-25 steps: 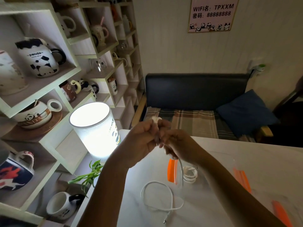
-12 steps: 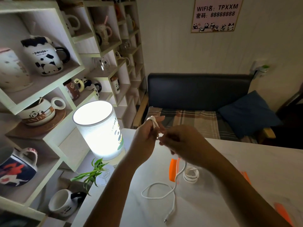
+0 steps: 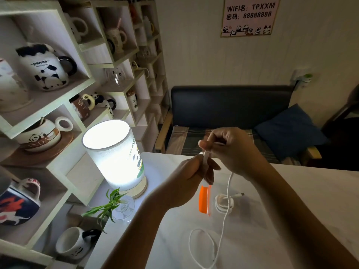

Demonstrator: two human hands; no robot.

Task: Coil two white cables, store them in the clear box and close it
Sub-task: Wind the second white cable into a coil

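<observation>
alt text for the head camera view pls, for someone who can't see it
Two bare hands, left hand and right hand, wind a white cable above a pale table. A second coiled cable lies by an orange-latched clear box, beside a lit lamp.

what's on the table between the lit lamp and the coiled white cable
In the head view, an orange clip of the clear box lies between lamp and coiled cable.
</observation>
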